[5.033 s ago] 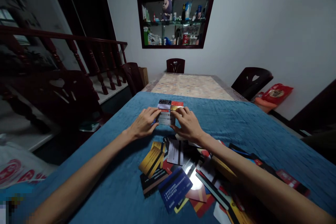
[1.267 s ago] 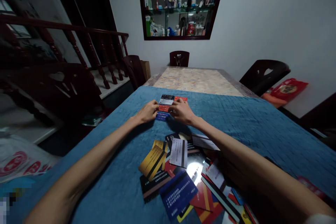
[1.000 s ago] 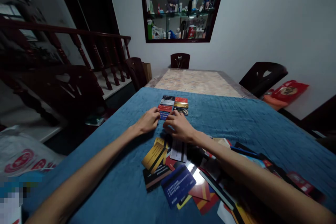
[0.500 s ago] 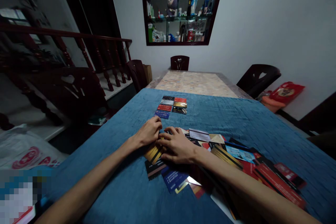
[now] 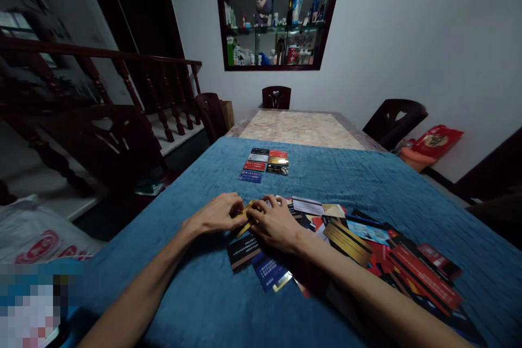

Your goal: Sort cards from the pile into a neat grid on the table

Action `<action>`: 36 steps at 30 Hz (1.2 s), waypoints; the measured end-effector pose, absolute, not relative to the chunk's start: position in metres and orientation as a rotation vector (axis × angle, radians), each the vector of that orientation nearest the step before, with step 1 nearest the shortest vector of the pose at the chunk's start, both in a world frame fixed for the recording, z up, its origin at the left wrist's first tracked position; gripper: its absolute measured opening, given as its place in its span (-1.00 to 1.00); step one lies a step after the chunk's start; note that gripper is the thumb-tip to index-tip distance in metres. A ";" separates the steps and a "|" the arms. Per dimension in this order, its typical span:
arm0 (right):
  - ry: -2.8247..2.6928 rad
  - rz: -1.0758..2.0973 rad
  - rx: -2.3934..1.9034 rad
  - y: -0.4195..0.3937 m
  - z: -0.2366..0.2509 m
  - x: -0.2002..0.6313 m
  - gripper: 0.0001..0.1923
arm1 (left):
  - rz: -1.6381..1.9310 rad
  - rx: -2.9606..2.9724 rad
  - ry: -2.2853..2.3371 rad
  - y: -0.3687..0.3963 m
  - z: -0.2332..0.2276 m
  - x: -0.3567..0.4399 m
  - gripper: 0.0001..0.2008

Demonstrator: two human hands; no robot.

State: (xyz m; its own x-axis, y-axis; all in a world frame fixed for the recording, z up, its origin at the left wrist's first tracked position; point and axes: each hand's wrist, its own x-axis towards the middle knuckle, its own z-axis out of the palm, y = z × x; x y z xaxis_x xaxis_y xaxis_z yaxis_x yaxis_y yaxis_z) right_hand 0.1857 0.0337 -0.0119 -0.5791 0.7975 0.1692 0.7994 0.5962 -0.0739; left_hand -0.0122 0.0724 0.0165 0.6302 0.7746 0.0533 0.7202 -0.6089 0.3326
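Observation:
A gold card (image 5: pixel 244 219) is tilted up between my two hands at the left end of a loose pile of cards. My left hand (image 5: pixel 216 213) is closed on its left side, fingers curled and thumb below. On its right side my right hand (image 5: pixel 276 224) grips with bent fingers, and it hides much of the pile beneath. Just below lie a black card (image 5: pixel 241 253) and a blue card (image 5: pixel 269 271). Farther off, several cards lie in two columns, with a blue card (image 5: pixel 250 176) nearest and a red card (image 5: pixel 255 166) above it.
The pile spreads right, with a white card (image 5: pixel 308 205), another gold card (image 5: pixel 348 242) and a red card (image 5: pixel 426 277). A blue cloth (image 5: pixel 183 293) covers the near table. Chairs (image 5: pixel 393 119) stand around it, and a plastic bag (image 5: pixel 36 234) sits at left.
My left hand has moved slightly left and down, and its fingers now close on the gold card. That card has tilted up off the black card. The two columns are unchanged.

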 end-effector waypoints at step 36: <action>-2.505 0.153 -1.343 0.045 -0.004 0.185 -0.80 | 0.236 2.259 0.969 0.080 0.026 -0.029 -0.70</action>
State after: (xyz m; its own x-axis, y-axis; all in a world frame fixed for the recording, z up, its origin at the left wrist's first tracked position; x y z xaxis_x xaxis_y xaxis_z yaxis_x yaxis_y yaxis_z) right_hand 0.1848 0.0447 -0.0043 -0.5212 0.8282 0.2060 0.7970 0.5587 -0.2295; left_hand -0.0289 0.0802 0.0255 0.7093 0.6993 -0.0885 0.5805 -0.5082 0.6362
